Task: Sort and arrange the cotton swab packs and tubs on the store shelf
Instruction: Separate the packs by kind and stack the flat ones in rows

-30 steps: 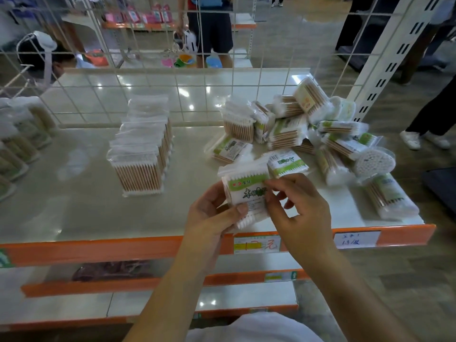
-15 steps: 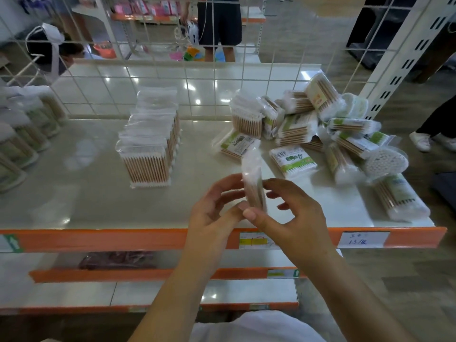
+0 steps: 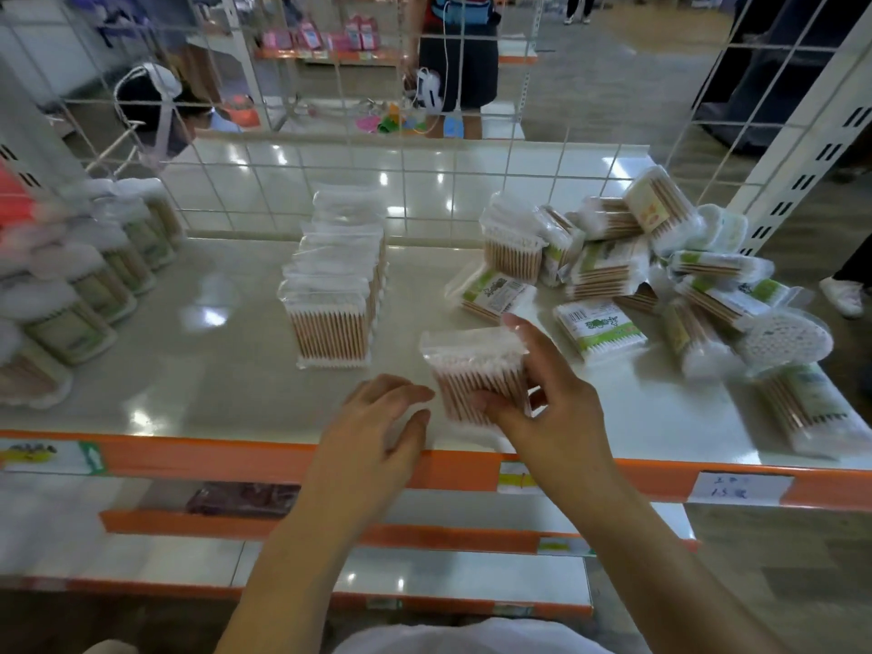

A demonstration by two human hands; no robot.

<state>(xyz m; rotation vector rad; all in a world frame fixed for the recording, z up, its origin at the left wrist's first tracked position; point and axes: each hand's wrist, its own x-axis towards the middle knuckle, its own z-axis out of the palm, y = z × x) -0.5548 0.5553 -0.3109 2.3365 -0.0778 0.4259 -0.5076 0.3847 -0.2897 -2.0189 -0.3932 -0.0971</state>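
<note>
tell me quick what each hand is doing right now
Left hand: open, fingers relaxed, holding nothing, just left of the pack.
Right hand: holding a clear pack of wooden cotton swabs upright above the shelf's front edge.

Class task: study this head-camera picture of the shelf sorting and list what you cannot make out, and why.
- Head view: the label side of the clear cotton swab pack in the right hand faces away.
- Handwritten white price tag on the orange shelf edge: too small.
- Swab tubs at far left: blurred, cut by the edge.
- Dark packet on the lower shelf: mostly hidden by the shelf edge.
</note>
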